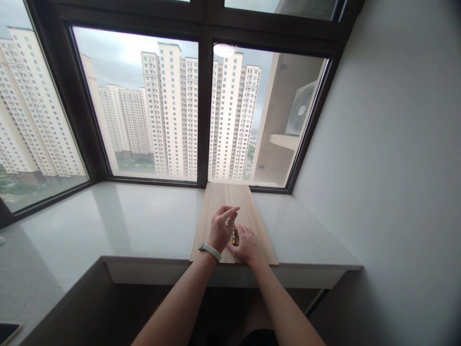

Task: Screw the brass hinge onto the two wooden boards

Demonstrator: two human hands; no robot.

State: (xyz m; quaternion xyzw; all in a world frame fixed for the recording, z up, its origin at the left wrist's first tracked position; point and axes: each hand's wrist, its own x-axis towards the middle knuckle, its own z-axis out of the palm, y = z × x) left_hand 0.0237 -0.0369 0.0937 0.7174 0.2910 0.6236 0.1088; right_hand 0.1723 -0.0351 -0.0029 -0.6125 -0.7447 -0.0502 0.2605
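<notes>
Below the window [204, 105], the pale countertop [158, 221] is partly covered by two wooden boards [212, 202], laid side by side, long axes pointed toward the glass. The left hand [220, 228] is curled above; whether anything is gripped cannot be told. By the flat-spread right hand [248, 244], a gold-coloured metal piece [235, 236] is seen over the seam, seemingly aligned lengthwise.

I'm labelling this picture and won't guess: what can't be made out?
All in the head view:
Gold-coloured metal piece: full outline, partly covered by the left hand and right hand.
Left fingers: anything between them, too small to tell.
Dark item, lower left: cut off by picture's edge.
</notes>
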